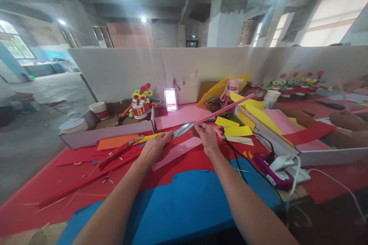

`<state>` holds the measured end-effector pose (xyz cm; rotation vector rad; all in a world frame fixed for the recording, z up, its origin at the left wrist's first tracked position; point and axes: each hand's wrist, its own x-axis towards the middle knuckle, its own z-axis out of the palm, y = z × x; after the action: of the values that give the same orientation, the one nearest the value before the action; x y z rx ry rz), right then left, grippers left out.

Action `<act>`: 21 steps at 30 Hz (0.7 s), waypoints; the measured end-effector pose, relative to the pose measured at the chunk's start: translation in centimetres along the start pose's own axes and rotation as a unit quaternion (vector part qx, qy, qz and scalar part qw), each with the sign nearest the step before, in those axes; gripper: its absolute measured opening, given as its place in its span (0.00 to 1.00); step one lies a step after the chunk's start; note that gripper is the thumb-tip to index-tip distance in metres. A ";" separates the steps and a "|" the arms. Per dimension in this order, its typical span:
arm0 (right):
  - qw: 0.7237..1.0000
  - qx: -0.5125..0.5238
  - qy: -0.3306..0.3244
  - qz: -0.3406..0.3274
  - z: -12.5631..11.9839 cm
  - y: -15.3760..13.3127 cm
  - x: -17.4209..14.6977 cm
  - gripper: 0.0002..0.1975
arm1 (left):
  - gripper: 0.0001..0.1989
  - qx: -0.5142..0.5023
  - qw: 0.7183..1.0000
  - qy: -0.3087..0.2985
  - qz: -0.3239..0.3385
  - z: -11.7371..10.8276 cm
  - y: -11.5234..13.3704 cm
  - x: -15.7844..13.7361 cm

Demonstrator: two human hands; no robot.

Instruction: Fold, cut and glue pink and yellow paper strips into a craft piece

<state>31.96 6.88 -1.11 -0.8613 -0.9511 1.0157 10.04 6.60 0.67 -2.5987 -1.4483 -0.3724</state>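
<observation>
My left hand (155, 147) is closed around the red handles of a pair of scissors (184, 129), whose metal blades point right toward my other hand. My right hand (207, 138) pinches a long narrow pink strip (227, 108) that slants up and to the right. The blade tips are close by the strip's lower end; whether they touch it I cannot tell. Beneath both hands a pink sheet (178, 154) lies on the red table cover. A larger pink sheet (184, 115) is behind the scissors.
Yellow pieces (238, 130) and a purple power strip (273, 172) with cables are at the right. A box (324, 157) holds coloured sheets. Left are a utility knife (135, 140), orange sheet (117, 142) and tray (106, 136) with decorated cup figures (140, 109). Blue material (186, 203) covers the front.
</observation>
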 end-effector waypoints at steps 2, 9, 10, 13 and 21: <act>1.000 0.014 -0.004 0.009 0.0 0.0 0.0 0.19 | 0.22 0.003 1.000 -0.002 -0.008 -0.2 0.2 0.0; 0.999 0.024 -0.013 0.023 -0.1 0.0 0.1 0.19 | 0.23 0.020 1.000 -0.013 -0.010 0.0 0.0 0.0; 0.999 0.025 -0.013 0.023 -0.1 0.0 0.1 0.19 | 0.23 0.018 1.000 -0.010 -0.007 0.1 -0.1 0.0; 0.999 0.027 -0.012 0.020 -0.2 -0.1 0.2 0.19 | 0.23 0.008 1.000 0.004 0.005 0.3 -0.3 -0.1; 1.000 0.017 -0.010 0.019 -0.3 -0.2 0.2 0.19 | 0.23 0.008 1.000 0.021 0.017 0.8 -0.7 -0.1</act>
<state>32.36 6.91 -1.00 -0.8450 -0.9349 1.0724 9.50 7.14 -0.11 -2.5836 -1.3852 -0.4055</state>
